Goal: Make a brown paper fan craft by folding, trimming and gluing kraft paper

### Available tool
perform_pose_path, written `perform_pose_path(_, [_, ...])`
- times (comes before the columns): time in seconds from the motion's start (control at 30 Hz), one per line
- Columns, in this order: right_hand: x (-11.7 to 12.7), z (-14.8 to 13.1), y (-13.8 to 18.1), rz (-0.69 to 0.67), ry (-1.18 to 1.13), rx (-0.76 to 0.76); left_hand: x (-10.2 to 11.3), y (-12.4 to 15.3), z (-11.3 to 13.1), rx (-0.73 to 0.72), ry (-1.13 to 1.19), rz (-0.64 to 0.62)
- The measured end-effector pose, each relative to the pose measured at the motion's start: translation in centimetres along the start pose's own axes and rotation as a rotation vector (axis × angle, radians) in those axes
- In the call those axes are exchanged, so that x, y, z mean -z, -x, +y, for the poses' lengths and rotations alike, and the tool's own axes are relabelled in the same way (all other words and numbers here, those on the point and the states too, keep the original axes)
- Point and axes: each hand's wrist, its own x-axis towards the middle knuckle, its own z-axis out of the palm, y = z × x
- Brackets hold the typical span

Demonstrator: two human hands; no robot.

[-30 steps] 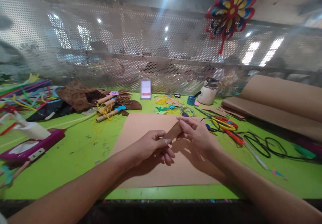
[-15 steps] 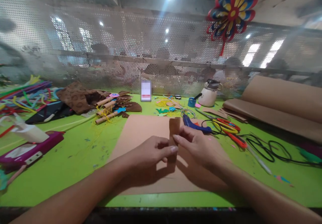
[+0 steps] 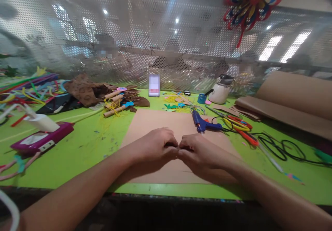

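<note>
My left hand [image 3: 155,146] and my right hand [image 3: 198,151] rest knuckle to knuckle on a large tan paper sheet [image 3: 166,123] that lies on the green table [image 3: 85,144]. Both hands have their fingers curled under. The small brown paper strip seen earlier is hidden beneath the fingers, so I cannot make out what they grip. A blue glue gun [image 3: 203,123] lies on the sheet's far right corner, just beyond my right hand.
Red and yellow scissors [image 3: 240,127] and a black cable [image 3: 275,148] lie right of the sheet. A pink case [image 3: 41,141] sits left. Paper rolls and brown pieces [image 3: 116,103], a phone [image 3: 154,85], a white kettle [image 3: 223,93] and brown paper rolls [image 3: 287,103] stand farther back before a perforated screen.
The upright brown strip held between my fingers has gone down and out of sight under both hands. My hands have lowered onto the sheet and closed together. The view tilted down.
</note>
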Motion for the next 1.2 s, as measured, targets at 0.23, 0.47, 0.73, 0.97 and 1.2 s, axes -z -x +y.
perform_pose_path(0.23, [-0.3,0.4,-0.4,0.063,0.012,0.133,0.3,0.2,-0.2,0.000,-0.079,-0.018])
perform_pose_path(0.47, [-0.2,2.2,-0.9,0.009,-0.082,0.185,0.3,-0.1,-1.1,0.104,0.012,-0.088])
perform_pose_path(0.73, [0.7,2.9,-0.4,-0.079,-0.025,0.209,0.6,0.0,-1.3,0.107,-0.004,-0.097])
perform_pose_path(0.97, [0.0,2.7,-0.7,0.006,-0.014,0.197,-0.5,-0.6,-1.1,-0.021,-0.092,-0.056])
perform_pose_path(1.2, [-0.5,1.9,-0.2,0.059,0.016,0.191,-1.1,-0.4,-1.3,-0.081,-0.100,-0.038])
